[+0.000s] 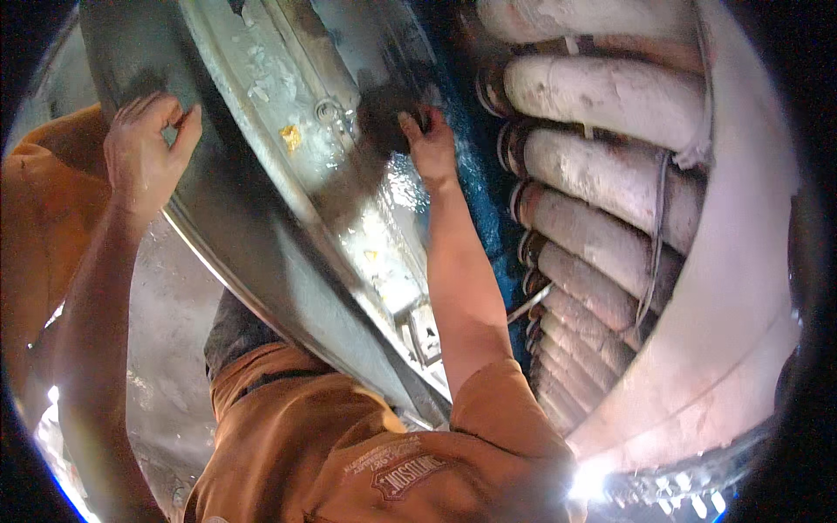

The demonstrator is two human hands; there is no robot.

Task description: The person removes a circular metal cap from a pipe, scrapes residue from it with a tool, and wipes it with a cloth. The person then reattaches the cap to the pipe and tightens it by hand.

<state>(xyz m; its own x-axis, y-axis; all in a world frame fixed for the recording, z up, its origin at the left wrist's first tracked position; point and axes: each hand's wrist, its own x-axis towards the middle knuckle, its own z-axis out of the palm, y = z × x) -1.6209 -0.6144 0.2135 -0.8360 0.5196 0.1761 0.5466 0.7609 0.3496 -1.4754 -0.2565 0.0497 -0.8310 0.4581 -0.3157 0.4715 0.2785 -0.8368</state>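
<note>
Head view showed the left hand (148, 152) curled in a closed grip over the upper edge of a large grey metal panel (288, 218); the right hand (429, 144) pressed a dark pad (384, 118) against the panel's wet, shiny face; dusty ribbed tubes (602, 166) were stacked just beside, to the right.

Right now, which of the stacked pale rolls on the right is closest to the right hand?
The second roll from the top: its dark end cap sits just right of the right hand. The roll above ends higher up; those below step down and away.
</note>
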